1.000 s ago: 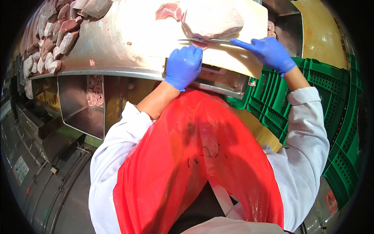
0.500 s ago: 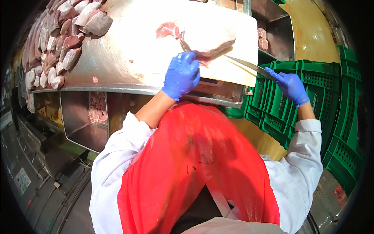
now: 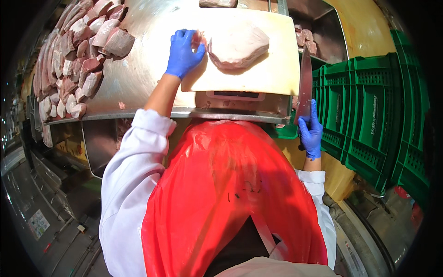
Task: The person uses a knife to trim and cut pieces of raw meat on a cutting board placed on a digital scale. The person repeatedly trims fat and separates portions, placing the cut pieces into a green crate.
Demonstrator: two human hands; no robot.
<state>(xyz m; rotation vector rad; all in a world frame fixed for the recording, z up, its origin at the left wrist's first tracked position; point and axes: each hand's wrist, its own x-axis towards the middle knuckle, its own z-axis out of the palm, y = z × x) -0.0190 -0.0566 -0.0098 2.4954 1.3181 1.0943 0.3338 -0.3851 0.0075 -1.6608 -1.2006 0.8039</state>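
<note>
A large pale piece of meat [image 3: 238, 47] lies on the white cutting board [image 3: 258, 82]. By the board's left edge, my blue-gloved left hand [image 3: 184, 54] is closed on a small pink meat scrap [image 3: 198, 40], part of which shows beyond the fingers. My right hand [image 3: 312, 134], also gloved in blue, grips a long knife [image 3: 305, 85] to the right of the board. The blade points away from me, clear of the meat, and most of the handle is hidden by the hand.
Many cut meat pieces [image 3: 76, 57] are heaped at the left of the steel table [image 3: 134, 78]. Green crates [image 3: 364, 106] stand at the right. A steel bin [image 3: 323, 23] at the far right holds meat chunks, and another bin [image 3: 99, 147] sits below the table's left edge.
My left hand has moved left from the large piece to the scrap and taken hold of it. My right hand has drawn the knife away from the meat, turning the blade forward.
</note>
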